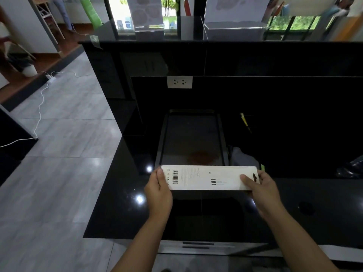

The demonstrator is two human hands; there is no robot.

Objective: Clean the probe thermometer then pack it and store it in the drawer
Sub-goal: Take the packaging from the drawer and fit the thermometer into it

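Black counter (121,213): long white box (208,178), barcoded.

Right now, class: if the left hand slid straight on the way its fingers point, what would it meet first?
Probably the tray: the left hand, gripping the box, points up-frame toward its near edge, though depth is unclear.

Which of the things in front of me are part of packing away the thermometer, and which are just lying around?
Part of the job:
- white box, held by the left hand and right hand

Just lying about:
- dark tray with a brown stain
- grey cloth
- wall socket
- white cable on the floor
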